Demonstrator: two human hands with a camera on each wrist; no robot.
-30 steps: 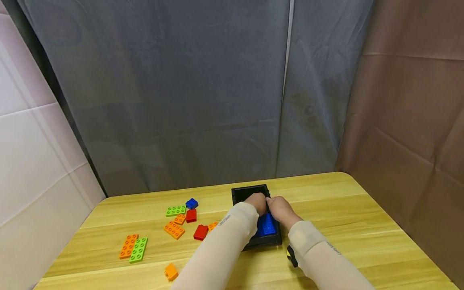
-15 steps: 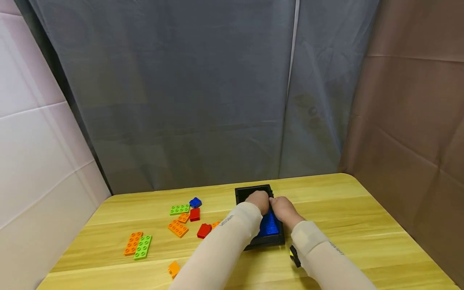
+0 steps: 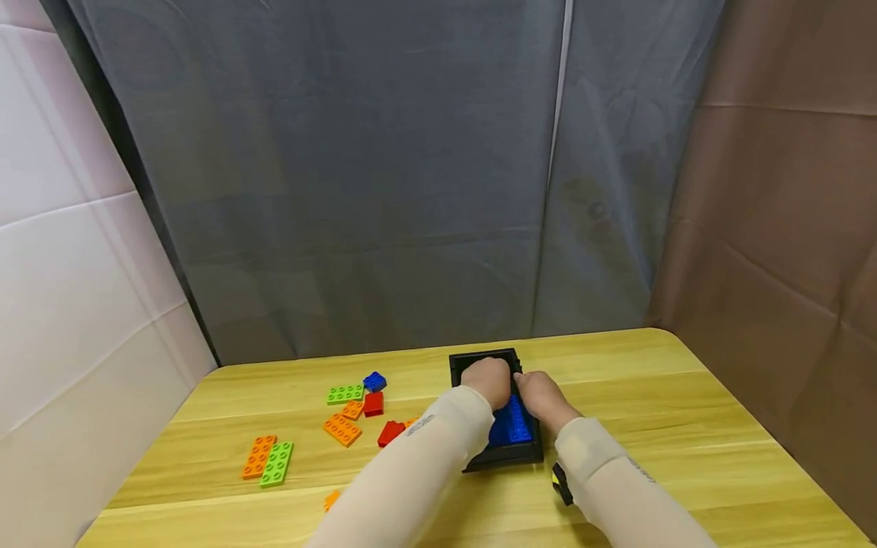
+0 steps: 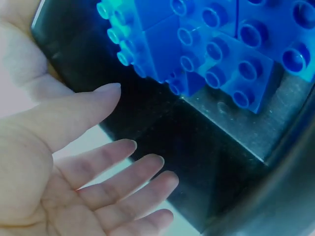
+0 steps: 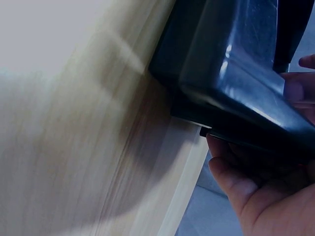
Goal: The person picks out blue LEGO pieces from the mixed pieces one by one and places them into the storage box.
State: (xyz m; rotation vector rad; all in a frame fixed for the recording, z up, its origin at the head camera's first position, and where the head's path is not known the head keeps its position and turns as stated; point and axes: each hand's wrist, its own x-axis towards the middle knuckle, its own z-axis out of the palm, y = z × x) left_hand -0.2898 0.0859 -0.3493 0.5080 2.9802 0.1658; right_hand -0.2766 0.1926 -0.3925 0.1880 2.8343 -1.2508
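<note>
A black box (image 3: pixel 503 459) stands on the table with blue toy bricks (image 3: pixel 510 426) inside it. The person's left hand (image 3: pixel 488 380) is over the far half of the box. In the left wrist view this left hand (image 4: pixel 51 182) has its thumb and fingers spread apart at the box's edge, nothing between them, near the studded blue bricks (image 4: pixel 216 54). The right hand (image 3: pixel 541 399) holds the box's far right side. The right wrist view shows that right hand (image 5: pixel 275 211) with its fingers curled under the box's rim (image 5: pixel 236 93).
Loose bricks lie on the wooden table (image 3: pixel 644 426) to the left: orange (image 3: pixel 259 457), green (image 3: pixel 277 464), red (image 3: pixel 373 403) and blue (image 3: pixel 374 381). A small black-and-yellow object (image 3: pixel 562 484) shows beside the right sleeve. A grey curtain (image 3: pixel 384 183) hangs behind.
The head view has turned slightly left. My left hand has shifted a little left relative to the box; the right hand keeps its place on the box's side.
</note>
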